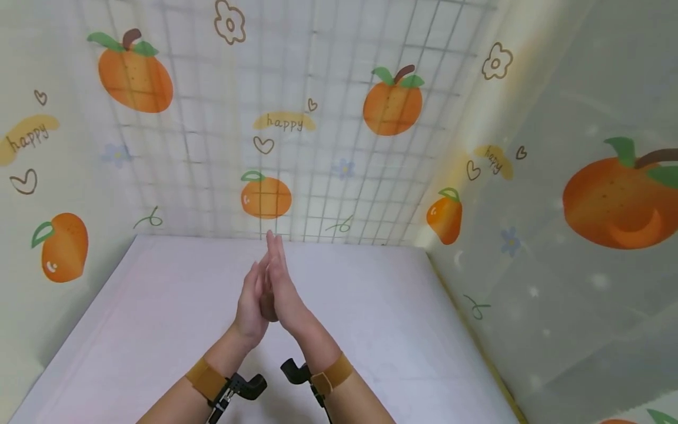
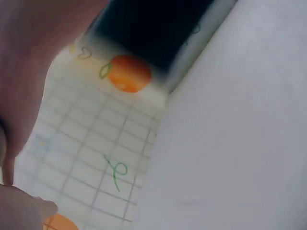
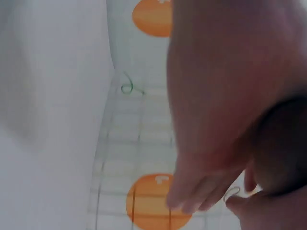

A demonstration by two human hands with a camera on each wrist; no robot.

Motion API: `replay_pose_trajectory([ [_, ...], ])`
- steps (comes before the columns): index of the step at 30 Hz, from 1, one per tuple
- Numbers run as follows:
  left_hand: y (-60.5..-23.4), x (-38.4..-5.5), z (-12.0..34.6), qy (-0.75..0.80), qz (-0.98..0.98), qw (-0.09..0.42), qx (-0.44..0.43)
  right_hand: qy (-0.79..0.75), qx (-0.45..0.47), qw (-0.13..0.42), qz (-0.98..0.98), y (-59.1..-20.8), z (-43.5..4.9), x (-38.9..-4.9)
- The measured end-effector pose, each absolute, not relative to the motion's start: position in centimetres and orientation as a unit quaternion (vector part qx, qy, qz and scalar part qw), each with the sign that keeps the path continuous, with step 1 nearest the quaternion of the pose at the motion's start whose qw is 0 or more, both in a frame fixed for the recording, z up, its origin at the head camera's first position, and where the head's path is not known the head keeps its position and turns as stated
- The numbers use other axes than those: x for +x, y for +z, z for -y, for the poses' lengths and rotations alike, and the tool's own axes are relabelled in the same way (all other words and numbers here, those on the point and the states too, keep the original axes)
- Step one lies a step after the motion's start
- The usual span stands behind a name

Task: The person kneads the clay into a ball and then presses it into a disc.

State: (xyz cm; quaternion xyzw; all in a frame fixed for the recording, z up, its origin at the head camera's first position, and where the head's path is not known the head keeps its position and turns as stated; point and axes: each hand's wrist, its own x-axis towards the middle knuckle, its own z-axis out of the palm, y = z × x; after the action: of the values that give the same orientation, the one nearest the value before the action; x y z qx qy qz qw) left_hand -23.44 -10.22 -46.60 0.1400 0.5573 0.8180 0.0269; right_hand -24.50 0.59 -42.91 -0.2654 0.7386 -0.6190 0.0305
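Your left hand (image 1: 250, 312) and right hand (image 1: 288, 297) sandwich a brown rounded lump (image 1: 268, 307), fingers straight; likely soft, light: cup its sides.

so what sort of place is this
Probably a small booth set up for recording, though I can't be sure: a white tabletop has fruit-printed sheets along its left, right and far sides, and the person wears black wrist cameras.

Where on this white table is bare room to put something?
Bare tabletop stretches from the left hand to the left fruit-printed wall, and from the right hand to the right wall. Crowded: between both hands, around the brown rounded lump.
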Motion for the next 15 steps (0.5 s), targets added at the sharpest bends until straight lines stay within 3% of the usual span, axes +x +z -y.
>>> replay_pose_trajectory([
  [7,-46.2,-23.0,10.3,0.821,-0.549,0.025,0.155,-0.630,-0.217,0.043,-0.745,-44.3,-0.9,-26.2],
  [15,-45.6,-24.0,11.3,0.827,-0.539,-0.007,0.161,-0.645,-0.238,0.064,-0.723,-44.9,-0.4,-24.5],
])
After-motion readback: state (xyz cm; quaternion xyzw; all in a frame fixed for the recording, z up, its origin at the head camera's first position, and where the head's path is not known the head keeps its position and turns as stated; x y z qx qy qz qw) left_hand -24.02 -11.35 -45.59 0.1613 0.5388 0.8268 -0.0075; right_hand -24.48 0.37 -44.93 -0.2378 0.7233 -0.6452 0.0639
